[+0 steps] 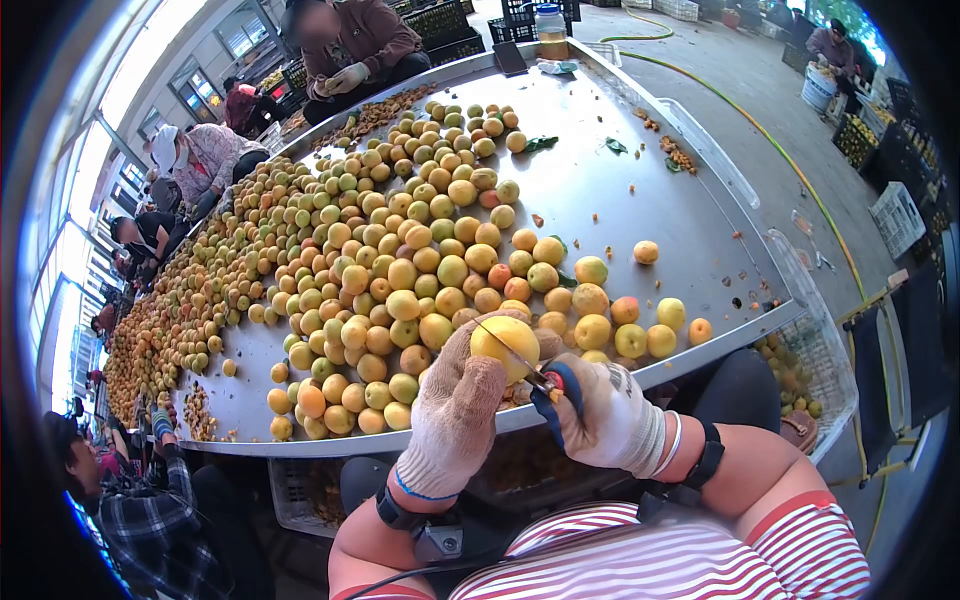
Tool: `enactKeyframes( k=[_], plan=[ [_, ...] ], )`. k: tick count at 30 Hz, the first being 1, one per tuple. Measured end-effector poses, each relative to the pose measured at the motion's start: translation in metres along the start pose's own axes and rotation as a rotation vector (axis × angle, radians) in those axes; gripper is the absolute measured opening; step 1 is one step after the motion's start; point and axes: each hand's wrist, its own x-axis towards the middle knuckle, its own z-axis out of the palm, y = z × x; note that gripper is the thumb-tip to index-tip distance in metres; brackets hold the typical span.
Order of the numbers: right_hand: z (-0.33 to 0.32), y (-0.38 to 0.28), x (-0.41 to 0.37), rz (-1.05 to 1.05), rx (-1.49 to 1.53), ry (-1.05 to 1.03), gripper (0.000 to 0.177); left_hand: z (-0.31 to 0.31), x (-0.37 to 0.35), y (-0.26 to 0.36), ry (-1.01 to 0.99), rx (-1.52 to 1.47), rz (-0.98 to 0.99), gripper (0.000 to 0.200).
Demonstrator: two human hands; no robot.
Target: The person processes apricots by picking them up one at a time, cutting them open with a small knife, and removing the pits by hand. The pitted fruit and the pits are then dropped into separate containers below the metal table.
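My left hand (458,410), in a stained white work glove, is closed around a yellow apricot (498,343) above the near edge of the metal table. In my right hand (610,412), also gloved, is a small knife (548,384) with a dark handle showing some red. Its thin blade lies across the face of the apricot. Just beyond my hands, a large heap of yellow, orange and greenish apricots (402,274) spreads over the table (585,165) and away to the left.
Plastic crates (800,375) stand under the table's right end, some fruit inside. Bits of pulp and green leaves (541,144) lie on the metal. Co-workers (360,50) sit along the far and left sides. A yellow-green hose (745,125) runs over the floor at right, near a folding chair (895,360).
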Motion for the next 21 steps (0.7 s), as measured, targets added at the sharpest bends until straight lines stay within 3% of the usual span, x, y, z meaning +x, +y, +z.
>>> enactKeyframes(
  k=[2,4,8,11,12,17,21],
  plan=[
    [0.0,-0.001,0.0,0.015,0.032,0.017,0.016,0.005,0.001,0.004,0.002,0.016,-0.015,0.075],
    [-0.005,-0.004,0.001,0.139,0.084,-0.05,0.023,0.016,0.001,0.007,0.015,0.209,0.196,0.076],
    [-0.003,-0.001,0.001,0.105,0.087,-0.058,0.024,0.003,0.001,0.004,-0.047,0.228,0.207,0.064],
    [0.004,0.003,0.002,-0.012,0.002,0.04,0.021,0.0,0.001,-0.003,-0.075,-0.011,0.083,0.055],
    [0.007,0.006,0.003,-0.015,-0.045,0.044,0.02,0.004,0.0,-0.008,-0.007,0.122,0.106,0.076],
    [0.012,0.006,0.004,-0.07,-0.137,0.107,0.02,0.003,0.002,-0.013,0.03,0.039,0.06,0.071],
    [0.013,0.006,0.001,0.047,-0.023,0.045,0.018,0.016,0.001,0.005,0.044,0.123,0.053,0.062]
  ],
)
